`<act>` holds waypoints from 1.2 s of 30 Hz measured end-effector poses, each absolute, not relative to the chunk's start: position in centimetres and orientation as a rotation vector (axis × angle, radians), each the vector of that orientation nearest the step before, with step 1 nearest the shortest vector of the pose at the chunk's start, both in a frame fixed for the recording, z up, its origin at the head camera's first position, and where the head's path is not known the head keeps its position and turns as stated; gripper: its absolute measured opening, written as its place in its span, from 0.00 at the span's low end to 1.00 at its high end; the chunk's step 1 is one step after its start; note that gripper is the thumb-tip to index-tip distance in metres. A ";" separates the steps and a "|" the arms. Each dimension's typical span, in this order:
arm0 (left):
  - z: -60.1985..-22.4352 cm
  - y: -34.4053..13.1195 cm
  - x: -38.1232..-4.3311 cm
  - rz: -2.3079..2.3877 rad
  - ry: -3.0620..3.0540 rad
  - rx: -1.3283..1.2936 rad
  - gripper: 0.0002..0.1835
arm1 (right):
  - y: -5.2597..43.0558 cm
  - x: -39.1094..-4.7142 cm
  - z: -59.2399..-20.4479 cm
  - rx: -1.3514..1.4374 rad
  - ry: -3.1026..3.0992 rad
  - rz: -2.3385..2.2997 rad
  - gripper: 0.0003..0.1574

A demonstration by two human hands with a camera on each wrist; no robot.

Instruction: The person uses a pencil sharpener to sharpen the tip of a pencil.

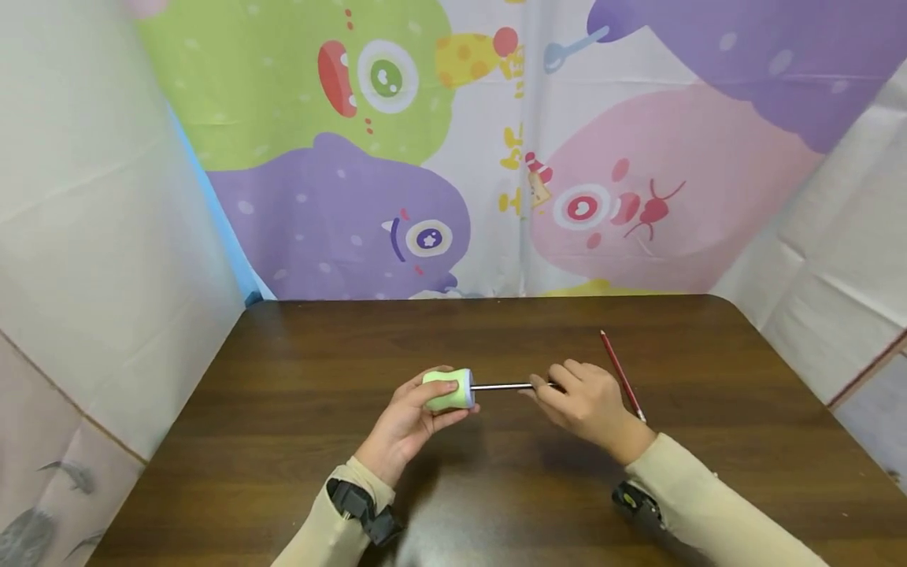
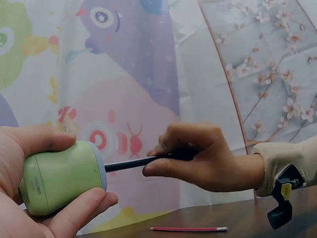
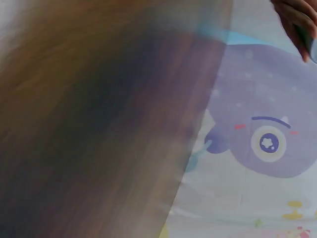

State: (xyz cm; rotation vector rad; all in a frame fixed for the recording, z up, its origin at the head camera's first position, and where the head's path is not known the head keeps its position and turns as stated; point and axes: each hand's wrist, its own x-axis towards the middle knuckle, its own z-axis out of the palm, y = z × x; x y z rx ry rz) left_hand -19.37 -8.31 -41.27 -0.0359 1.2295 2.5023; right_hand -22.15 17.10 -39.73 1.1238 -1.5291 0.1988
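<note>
My left hand (image 1: 407, 429) grips a light green pencil sharpener (image 1: 445, 390), thumb on top and fingers beneath. Its pale blue end faces right. From that end a dark pencil (image 1: 500, 387) sticks out, its tip hidden inside. The right hand (image 1: 584, 402) pinches the pencil's far end between thumb and curled fingers, above the table. In the left wrist view the sharpener (image 2: 64, 173) fills the lower left, with the pencil (image 2: 130, 163) slanting slightly up to the right hand (image 2: 198, 161). The right wrist view catches only part of the left hand (image 3: 294, 22) in its top corner.
A red pencil (image 1: 620, 370) lies on the brown wooden table (image 1: 340, 346), just behind and right of the right hand. Behind the table hangs a cloth (image 1: 489, 220) printed with cartoon monsters. Pale sheets (image 1: 106, 197) flank both sides.
</note>
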 end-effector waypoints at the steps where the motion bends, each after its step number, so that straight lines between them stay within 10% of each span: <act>1: -41.3 -8.3 -19.4 2.503 1.224 -0.041 0.10 | 16.9 -22.2 -40.0 1.104 -1.552 0.226 0.22; 16: -42.3 -8.5 -19.4 2.415 1.366 -0.006 0.12 | 17.7 -22.5 -37.3 0.496 -3.243 2.057 0.26; 23: -41.7 -8.5 -19.4 2.455 1.325 -0.033 0.14 | 18.8 -21.1 -38.2 1.279 -2.572 0.868 0.08; 27: -41.2 -8.7 -19.4 2.485 1.275 -0.047 0.18 | 18.6 -21.2 -39.5 1.227 -1.889 0.199 0.12; 36: -41.1 -8.9 -19.4 2.510 1.297 -0.066 0.13 | 17.1 -21.1 -41.5 1.064 -1.948 0.463 0.10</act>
